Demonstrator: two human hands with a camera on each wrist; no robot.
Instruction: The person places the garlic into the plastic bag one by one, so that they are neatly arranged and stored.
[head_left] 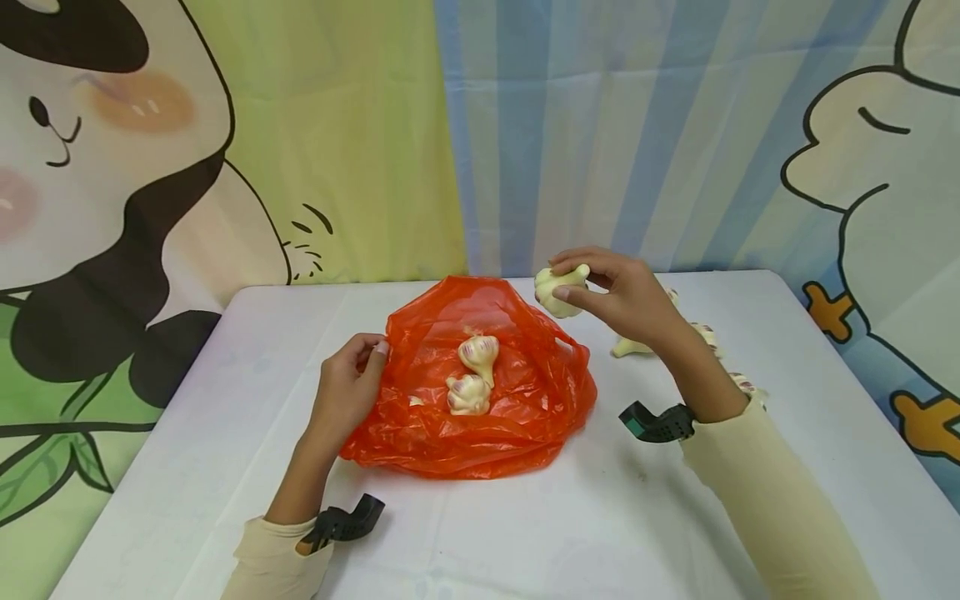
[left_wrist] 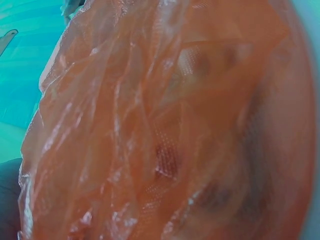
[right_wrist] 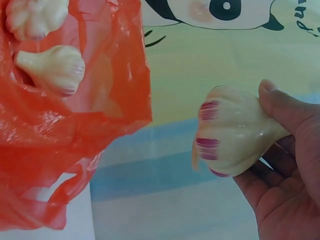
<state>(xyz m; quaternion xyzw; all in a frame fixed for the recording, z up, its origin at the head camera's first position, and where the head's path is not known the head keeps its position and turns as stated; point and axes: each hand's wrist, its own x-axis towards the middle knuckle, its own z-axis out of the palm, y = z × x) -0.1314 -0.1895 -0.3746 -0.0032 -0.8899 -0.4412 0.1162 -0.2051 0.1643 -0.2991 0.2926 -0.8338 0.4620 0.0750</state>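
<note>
A red plastic bag (head_left: 525, 417) lies spread on the table, and two garlic bulbs (head_left: 478, 354) rest in it. My left hand (head_left: 348, 385) pinches the bag's left edge between thumb and fingers. In the left wrist view the red plastic (left_wrist: 125, 125) fills most of the picture and hides what lies behind it. Above the bag's right rim, my right hand (head_left: 626, 296) holds another garlic bulb (right_wrist: 232, 131) with purple streaks, thumb on one side and fingers on the other. This bulb is apart from the bag in the right wrist view.
Several more garlic bulbs (head_left: 632, 347) lie on the white table (head_left: 180, 467) to the right, partly hidden behind my right forearm. A printed curtain (head_left: 360, 150) with cartoon animals hangs along the table's far edge. Black cameras (head_left: 658, 422) sit on both wrists.
</note>
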